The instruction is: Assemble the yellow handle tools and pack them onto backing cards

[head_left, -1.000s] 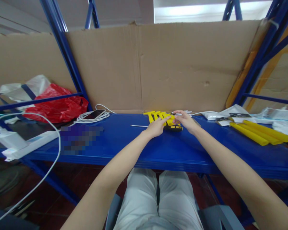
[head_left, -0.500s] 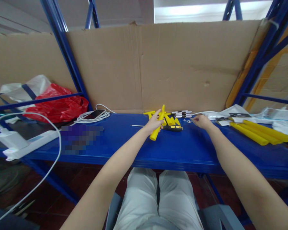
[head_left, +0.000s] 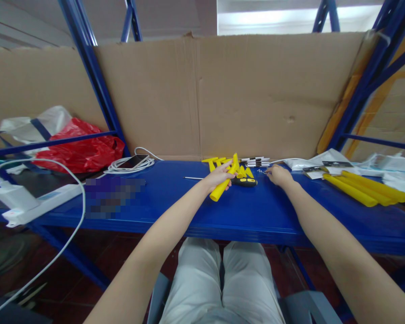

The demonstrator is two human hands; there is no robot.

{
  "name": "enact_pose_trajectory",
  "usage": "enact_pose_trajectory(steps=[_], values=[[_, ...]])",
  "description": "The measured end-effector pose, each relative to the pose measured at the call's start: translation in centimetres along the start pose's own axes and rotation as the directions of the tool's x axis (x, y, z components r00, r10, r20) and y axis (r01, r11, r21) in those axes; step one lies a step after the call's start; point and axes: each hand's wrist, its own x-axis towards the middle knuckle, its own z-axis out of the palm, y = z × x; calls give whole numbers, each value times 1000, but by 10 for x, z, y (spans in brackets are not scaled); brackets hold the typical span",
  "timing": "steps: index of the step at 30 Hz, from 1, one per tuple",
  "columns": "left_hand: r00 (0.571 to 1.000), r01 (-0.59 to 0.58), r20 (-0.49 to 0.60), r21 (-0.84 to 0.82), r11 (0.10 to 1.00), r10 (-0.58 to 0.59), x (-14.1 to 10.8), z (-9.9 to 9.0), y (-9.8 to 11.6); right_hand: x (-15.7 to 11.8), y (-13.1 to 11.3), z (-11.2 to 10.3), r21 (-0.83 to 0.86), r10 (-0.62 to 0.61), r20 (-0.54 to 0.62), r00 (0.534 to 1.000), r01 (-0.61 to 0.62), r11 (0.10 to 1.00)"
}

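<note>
where visible, tube (head_left: pixel 219 191) in left hand (head_left: pixel 220 176)

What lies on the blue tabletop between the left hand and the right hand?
In the head view: the screwdriver's black-and-yellow handle, some small yellow pieces and, nearest the right hand, a few tiny pale bits, too small to identify.

Workshop-like place, blue bench (head_left: pixel 168 202), rack posts (head_left: pixel 87 67), cardboard backing (head_left: pixel 148 99), screwdriver (head_left: pixel 245 182)
</note>
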Motion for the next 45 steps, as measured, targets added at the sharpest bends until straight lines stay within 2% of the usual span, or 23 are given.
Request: enact_pose_trajectory(steps=[8, 20, 27, 37, 45], values=[[999, 35, -21, 30, 999, -35, 1, 0, -1, -2, -8, -5, 3, -22, 10, 1000, 22, 1000], [999, 39, -15, 62, 997, -38, 1, 0, -2, 2, -13, -3, 86, -39, 105, 994, 30, 996], [999, 50, -21, 75, 996, -49, -4, 2, 3, 1, -24, -2, 68, -100, 79, 992, 95, 993], [997, 69, -37, 72, 995, -67, -1, 0, 1, 3, -23, -1, 17, -158, 81, 984, 157, 987], [999, 45, -16, 55, 998, -44, -2, 0, 2, 7, -19, 7, 20, -165, 83, 983, 164, 986]])
